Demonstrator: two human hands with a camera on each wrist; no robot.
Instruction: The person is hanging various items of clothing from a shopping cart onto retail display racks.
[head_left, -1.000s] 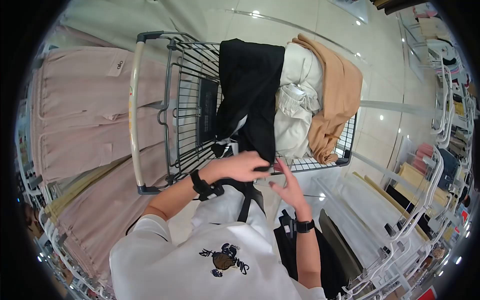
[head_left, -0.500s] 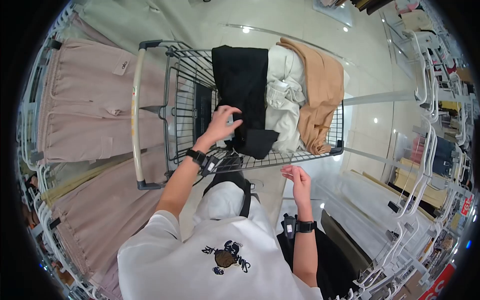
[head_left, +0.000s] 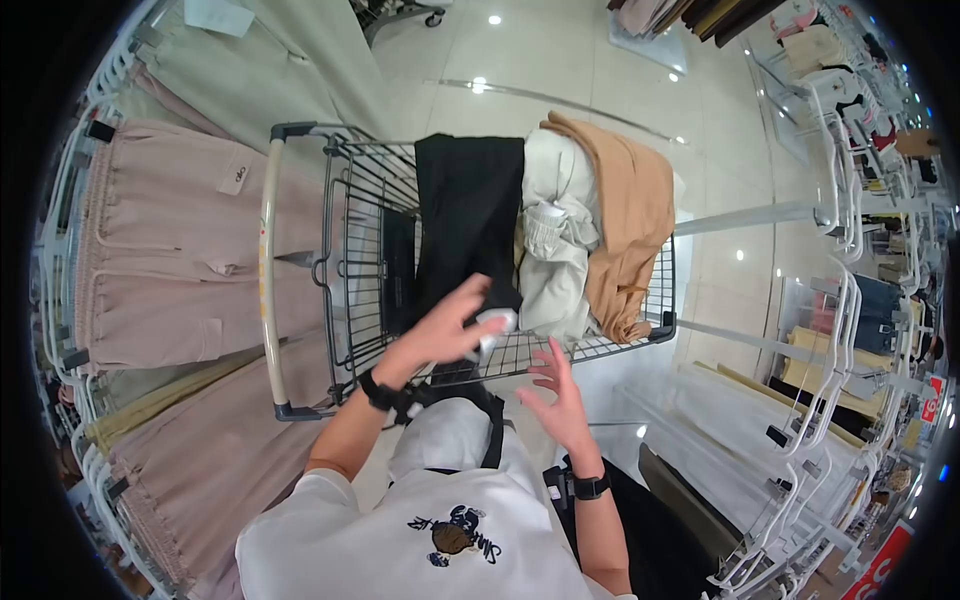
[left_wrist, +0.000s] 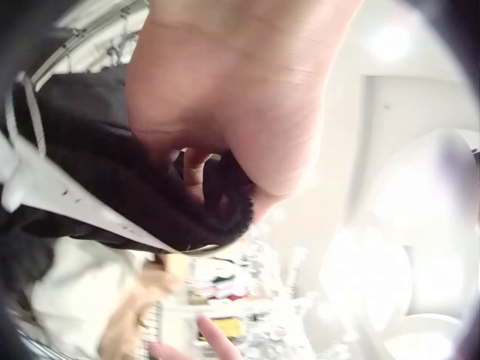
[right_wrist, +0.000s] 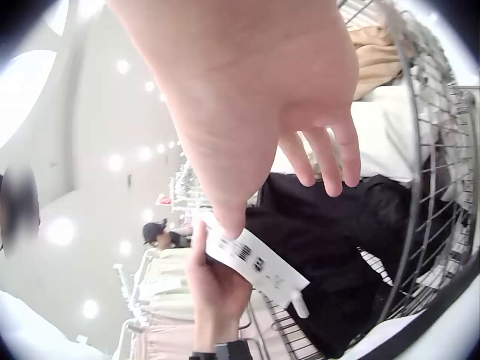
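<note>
Black garment (head_left: 465,215) lies across the shopping cart, its near end at my left hand (head_left: 440,330). Around a rolled dark edge (left_wrist: 217,217), the left fingers and thumb are curled in the left wrist view. A white printed tag (right_wrist: 259,270) hangs beside that hand; the head view shows the tag (head_left: 497,325) near the left thumb. My right hand (head_left: 562,405) stands off the cart's near side, its fingers apart and nothing in them. From the right wrist, three fingers of the right hand (right_wrist: 247,97) point down in front of the black cloth.
White clothing (head_left: 560,270) and tan clothing (head_left: 635,220) share the cart (head_left: 340,250). Pink trousers (head_left: 160,250) hang on the left. White racks (head_left: 840,340) stand right. A person in a black cap (right_wrist: 156,234) is in the background.
My left hand has come lower and to the right, and the white tag now shows beside it. My right hand has shifted left, its fingers spreading. The cart sits lower in the head view.
</note>
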